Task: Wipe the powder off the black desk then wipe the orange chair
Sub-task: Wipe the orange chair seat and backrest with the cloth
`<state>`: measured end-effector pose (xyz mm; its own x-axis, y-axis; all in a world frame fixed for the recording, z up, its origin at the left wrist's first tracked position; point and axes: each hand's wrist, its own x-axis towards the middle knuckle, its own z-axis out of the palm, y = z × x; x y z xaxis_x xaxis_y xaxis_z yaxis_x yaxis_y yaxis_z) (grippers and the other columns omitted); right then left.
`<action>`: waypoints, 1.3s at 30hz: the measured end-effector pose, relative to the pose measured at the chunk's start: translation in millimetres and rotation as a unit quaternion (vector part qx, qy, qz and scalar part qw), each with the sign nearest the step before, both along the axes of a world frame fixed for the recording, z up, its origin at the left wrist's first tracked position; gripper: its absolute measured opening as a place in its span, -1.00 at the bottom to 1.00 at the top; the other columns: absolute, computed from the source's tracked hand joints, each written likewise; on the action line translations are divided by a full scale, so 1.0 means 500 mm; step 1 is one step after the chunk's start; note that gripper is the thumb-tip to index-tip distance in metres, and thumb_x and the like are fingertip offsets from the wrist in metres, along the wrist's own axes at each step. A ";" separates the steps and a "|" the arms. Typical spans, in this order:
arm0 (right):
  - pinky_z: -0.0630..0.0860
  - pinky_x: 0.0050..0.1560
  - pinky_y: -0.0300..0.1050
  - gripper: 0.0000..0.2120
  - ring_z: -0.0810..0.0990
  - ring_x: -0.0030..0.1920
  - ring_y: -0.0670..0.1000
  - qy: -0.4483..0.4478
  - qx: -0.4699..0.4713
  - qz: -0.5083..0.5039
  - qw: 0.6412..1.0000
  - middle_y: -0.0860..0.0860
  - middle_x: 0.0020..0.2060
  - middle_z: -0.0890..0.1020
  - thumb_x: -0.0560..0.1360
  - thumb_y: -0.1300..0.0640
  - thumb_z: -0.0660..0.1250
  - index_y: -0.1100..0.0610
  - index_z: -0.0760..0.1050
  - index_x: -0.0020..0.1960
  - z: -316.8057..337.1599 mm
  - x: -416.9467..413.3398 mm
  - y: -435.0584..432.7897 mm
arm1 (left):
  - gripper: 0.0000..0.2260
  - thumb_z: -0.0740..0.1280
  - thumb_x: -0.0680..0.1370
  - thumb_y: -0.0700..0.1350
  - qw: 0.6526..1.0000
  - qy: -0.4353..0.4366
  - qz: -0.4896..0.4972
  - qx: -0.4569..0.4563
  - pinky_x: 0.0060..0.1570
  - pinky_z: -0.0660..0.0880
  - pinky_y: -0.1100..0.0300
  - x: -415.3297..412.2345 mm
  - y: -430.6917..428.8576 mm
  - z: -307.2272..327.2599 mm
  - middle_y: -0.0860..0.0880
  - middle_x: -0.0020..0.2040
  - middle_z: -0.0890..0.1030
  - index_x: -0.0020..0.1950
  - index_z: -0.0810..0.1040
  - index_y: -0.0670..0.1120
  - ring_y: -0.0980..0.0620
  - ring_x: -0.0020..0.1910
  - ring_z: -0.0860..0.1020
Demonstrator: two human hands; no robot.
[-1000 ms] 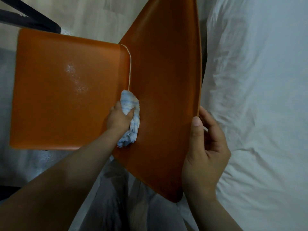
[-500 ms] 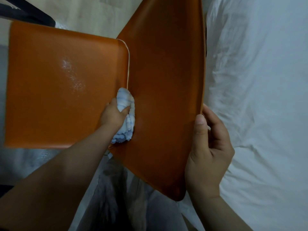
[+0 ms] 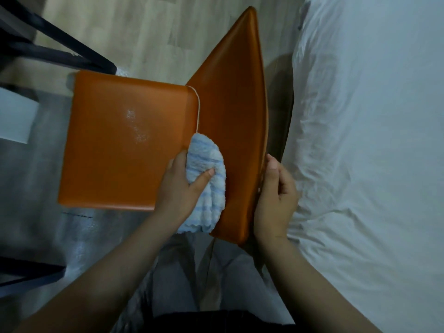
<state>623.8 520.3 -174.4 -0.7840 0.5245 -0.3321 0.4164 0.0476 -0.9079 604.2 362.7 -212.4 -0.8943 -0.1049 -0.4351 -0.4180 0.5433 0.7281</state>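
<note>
orange chair (image 3: 120,150): on floor beside white bed (image 3: 372,164), pale smear on seat | cloth (image 3: 206,179): bunched, pressed where seat meets backrest | left hand (image 3: 182,186): closed around cloth | right hand (image 3: 276,195): fingers clasping backrest edge

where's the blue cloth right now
Head view, centre: the blue cloth is bunched in the left hand, pressed where the chair seat meets the backrest.
</note>
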 end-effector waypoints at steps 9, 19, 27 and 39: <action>0.59 -0.14 -0.18 -0.72 0.64 -0.02 0.00 -0.053 -0.048 0.012 0.997 0.02 0.01 0.66 0.64 0.05 0.15 0.07 0.55 0.23 0.034 0.080 0.058 | -0.40 0.20 0.42 0.40 0.999 0.010 0.029 0.014 -0.05 0.44 0.23 0.051 0.096 0.100 0.05 0.17 0.43 0.34 0.34 0.09 0.08 0.10 0.47; 0.57 -0.16 -0.25 -0.74 0.64 -0.03 -0.01 -0.044 -0.040 -0.002 0.998 0.02 -0.01 0.65 0.64 0.10 0.14 0.07 0.55 0.21 0.024 0.092 0.041 | -0.28 0.14 0.45 0.41 0.997 0.046 0.007 -0.066 0.17 0.43 0.06 0.072 0.131 0.077 -0.01 0.32 0.31 0.49 0.12 0.05 0.04 0.24 0.37; 0.60 -0.06 -0.21 -0.72 0.64 0.04 -0.08 -0.040 -0.019 -0.048 0.998 0.00 0.05 0.66 0.65 0.06 0.12 0.06 0.55 0.22 0.000 0.057 0.003 | -0.32 0.07 0.46 0.43 0.996 0.047 0.021 -0.075 0.15 0.48 0.01 0.067 0.121 0.022 0.00 0.25 0.37 0.44 0.17 0.06 0.04 0.17 0.42; 0.50 -0.23 -0.42 -0.74 0.60 -0.15 -0.21 0.001 0.068 -0.027 0.997 -0.03 -0.08 0.65 0.66 0.07 0.11 0.02 0.56 0.18 -0.006 0.045 -0.035 | -0.34 0.15 0.51 0.35 0.995 -0.044 0.012 -0.087 0.20 0.42 -0.02 0.059 0.051 -0.139 -0.10 0.29 0.39 0.47 0.22 -0.02 -0.09 0.22 0.43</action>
<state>646.1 502.7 -177.3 -0.7539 0.6058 -0.2540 0.4205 0.1480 -0.8951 633.7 388.1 -282.1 -0.8494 -0.2075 -0.4853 -0.4913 0.6468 0.5833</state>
